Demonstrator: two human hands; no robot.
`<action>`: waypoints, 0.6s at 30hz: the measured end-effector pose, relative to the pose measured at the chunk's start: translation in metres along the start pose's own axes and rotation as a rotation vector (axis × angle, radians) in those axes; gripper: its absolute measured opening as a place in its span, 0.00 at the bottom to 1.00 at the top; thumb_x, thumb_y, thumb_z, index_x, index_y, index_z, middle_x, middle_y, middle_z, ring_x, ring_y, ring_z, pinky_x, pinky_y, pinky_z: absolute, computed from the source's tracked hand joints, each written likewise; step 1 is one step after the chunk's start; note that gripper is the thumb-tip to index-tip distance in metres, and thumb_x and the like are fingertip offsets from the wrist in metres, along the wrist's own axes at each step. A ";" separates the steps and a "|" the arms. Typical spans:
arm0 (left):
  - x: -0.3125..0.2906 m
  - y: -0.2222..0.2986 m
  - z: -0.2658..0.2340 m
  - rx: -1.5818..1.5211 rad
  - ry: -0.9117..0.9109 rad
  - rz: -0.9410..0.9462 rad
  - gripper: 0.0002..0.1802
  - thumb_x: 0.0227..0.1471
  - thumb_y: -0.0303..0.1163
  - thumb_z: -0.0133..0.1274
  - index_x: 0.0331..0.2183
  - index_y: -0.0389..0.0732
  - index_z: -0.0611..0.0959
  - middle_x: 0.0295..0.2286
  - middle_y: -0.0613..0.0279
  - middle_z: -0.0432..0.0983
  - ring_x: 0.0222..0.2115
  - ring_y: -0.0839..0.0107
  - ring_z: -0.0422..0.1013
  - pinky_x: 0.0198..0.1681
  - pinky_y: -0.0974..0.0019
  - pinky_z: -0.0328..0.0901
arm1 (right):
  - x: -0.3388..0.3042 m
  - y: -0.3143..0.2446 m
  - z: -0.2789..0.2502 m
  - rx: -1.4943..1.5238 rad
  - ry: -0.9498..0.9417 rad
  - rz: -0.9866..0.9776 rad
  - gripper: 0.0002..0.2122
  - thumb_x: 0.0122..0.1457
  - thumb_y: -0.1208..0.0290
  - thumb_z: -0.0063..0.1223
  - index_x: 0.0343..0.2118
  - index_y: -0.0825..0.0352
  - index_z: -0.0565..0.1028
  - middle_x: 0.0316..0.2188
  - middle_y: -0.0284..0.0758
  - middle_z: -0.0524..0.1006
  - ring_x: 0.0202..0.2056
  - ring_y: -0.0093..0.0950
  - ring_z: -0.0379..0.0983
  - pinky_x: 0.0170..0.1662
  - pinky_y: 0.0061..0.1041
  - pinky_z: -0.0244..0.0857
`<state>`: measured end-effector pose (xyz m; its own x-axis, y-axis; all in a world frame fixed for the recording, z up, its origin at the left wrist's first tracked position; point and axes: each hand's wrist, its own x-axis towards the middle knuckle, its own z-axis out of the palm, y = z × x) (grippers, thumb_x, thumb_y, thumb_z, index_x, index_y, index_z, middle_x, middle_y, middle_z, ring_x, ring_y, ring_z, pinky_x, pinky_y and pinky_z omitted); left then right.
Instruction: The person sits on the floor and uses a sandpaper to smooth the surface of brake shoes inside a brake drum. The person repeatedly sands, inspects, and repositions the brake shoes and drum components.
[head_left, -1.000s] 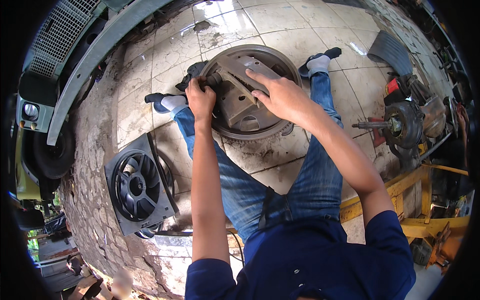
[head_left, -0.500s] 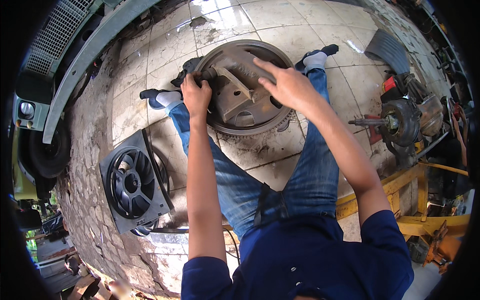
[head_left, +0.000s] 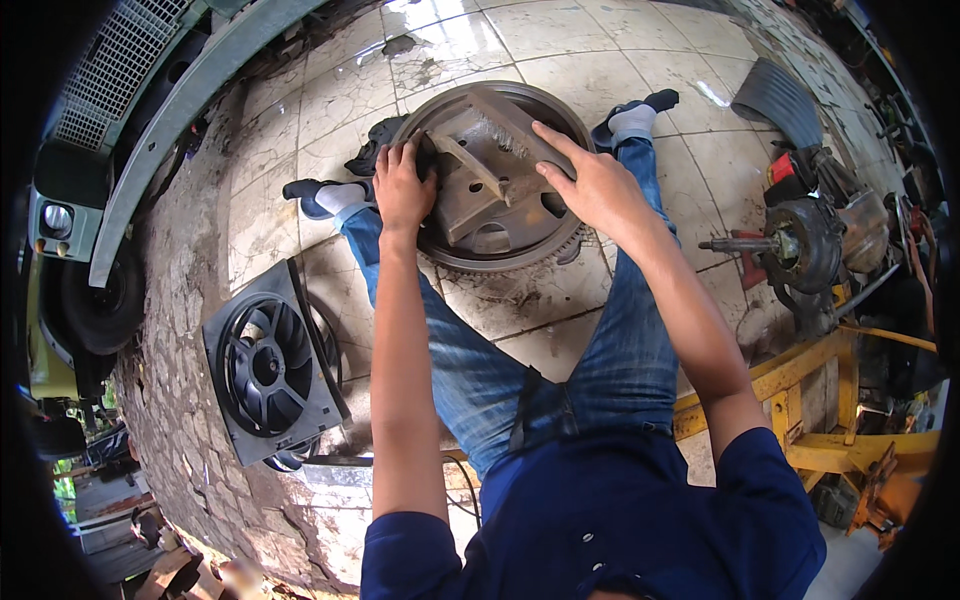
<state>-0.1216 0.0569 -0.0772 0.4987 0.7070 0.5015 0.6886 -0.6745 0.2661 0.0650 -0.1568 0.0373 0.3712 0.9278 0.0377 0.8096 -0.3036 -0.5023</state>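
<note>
Fingers [head_left: 560,143] of the right hand [head_left: 605,193], holding a brush [head_left: 512,118], have shifted rightward.

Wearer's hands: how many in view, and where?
2: the left hand at the metal disc's left rim, the right hand across its right rim. Neither is fully hidden.

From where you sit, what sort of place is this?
Probably a vehicle repair workshop: a large toothed metal wheel, a framed fan at left, and a vehicle's front grille at upper left.
</note>
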 end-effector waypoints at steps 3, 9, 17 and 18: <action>0.003 -0.001 0.005 0.048 -0.016 0.054 0.30 0.47 0.34 0.60 0.53 0.44 0.73 0.52 0.57 0.70 0.59 0.56 0.60 0.59 0.42 0.56 | 0.001 -0.005 0.005 -0.049 -0.002 0.019 0.25 0.64 0.54 0.46 0.64 0.44 0.58 0.25 0.47 0.80 0.31 0.46 0.78 0.38 0.43 0.73; 0.015 -0.019 0.002 0.098 -0.035 0.151 0.26 0.48 0.34 0.60 0.50 0.46 0.75 0.48 0.59 0.73 0.56 0.61 0.64 0.60 0.43 0.55 | 0.006 -0.001 0.010 0.029 0.008 0.034 0.26 0.64 0.53 0.46 0.64 0.43 0.58 0.24 0.47 0.79 0.32 0.47 0.79 0.39 0.44 0.73; 0.013 -0.033 -0.026 0.039 -0.045 0.221 0.23 0.43 0.35 0.64 0.45 0.45 0.79 0.41 0.62 0.77 0.47 0.60 0.69 0.51 0.52 0.62 | 0.006 0.008 0.015 0.107 0.044 0.051 0.26 0.63 0.56 0.50 0.64 0.41 0.59 0.28 0.50 0.79 0.33 0.52 0.76 0.39 0.43 0.70; 0.013 -0.034 -0.026 0.019 -0.054 0.217 0.23 0.43 0.34 0.64 0.45 0.45 0.79 0.41 0.62 0.77 0.47 0.60 0.69 0.51 0.53 0.62 | 0.005 0.007 0.014 0.110 0.035 0.062 0.26 0.63 0.56 0.50 0.64 0.41 0.59 0.28 0.50 0.79 0.33 0.52 0.76 0.38 0.43 0.70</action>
<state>-0.1520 0.0840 -0.0584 0.6631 0.5566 0.5005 0.5720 -0.8081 0.1409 0.0668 -0.1510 0.0219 0.4364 0.8992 0.0331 0.7308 -0.3327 -0.5960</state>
